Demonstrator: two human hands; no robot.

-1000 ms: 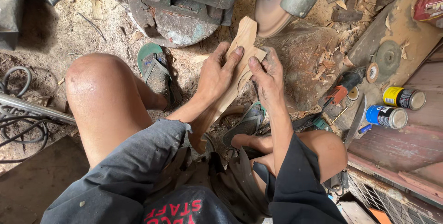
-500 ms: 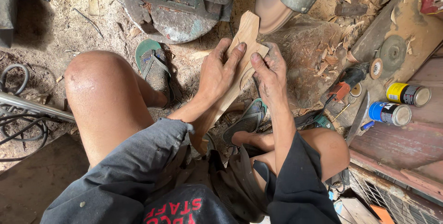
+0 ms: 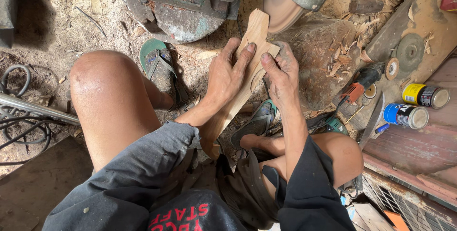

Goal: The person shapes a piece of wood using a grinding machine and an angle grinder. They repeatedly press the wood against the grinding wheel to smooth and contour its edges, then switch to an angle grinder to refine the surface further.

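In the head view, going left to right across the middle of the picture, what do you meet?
Black cables → bare knee → green sandal → left hand → wooden piece → right hand → orange-handled tool → blue can → yellow can.

Person's wearing a dark top with long sleeves, the left sleeve (image 3: pixel 128 183) more of a washed-out grey, the right sleeve (image 3: pixel 309 188) closer to black, both dusted with sawdust specks. There's red lettering across the chest of the shirt (image 3: pixel 185 214). Knees are bare, so shorts or rolled-up legs, can't tell which. Both the left hand (image 3: pixel 227 76) and right hand (image 3: pixel 282 76) are bare, no gloves, and grimy with dust. Worn flip-flops: a green sandal (image 3: pixel 159 67) and a grey-teal sandal (image 3: pixel 257 121).
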